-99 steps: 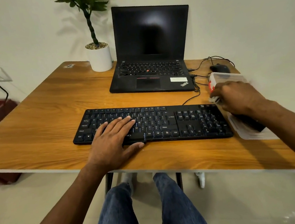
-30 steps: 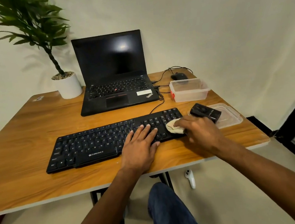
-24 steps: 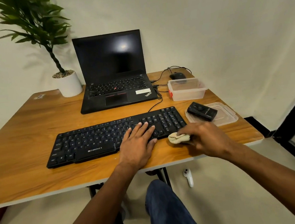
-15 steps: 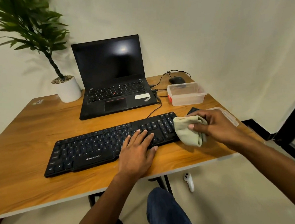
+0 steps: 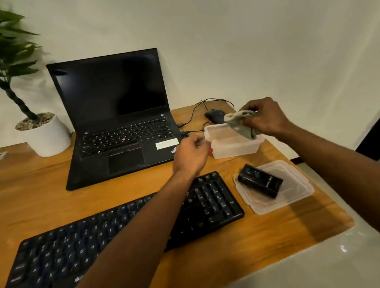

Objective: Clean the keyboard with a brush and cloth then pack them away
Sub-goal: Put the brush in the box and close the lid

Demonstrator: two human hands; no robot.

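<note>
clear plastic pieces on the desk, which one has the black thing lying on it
The flat lid near the desk's right edge carries the black brush. The deeper container behind it does not; the right hand holds the cloth over it.

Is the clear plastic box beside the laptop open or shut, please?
Open: the clear plastic box has no lid; its lid lies apart, carrying a black case.

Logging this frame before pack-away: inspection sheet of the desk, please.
Surface: wooden table, nothing spilled that I can see.
Job's things: keyboard flat at the front; cloth held over the open clear container; black box lying on the container lid. Whether the box is the brush, cannot tell.
Clutter: open laptop, screen dark; mouse; potted plant.
Hands: right hand pinches the cloth; left hand blurred, near the container.
Cables: black cables run between laptop and mouse.
Surroundings: plain wall, pale floor.
</note>
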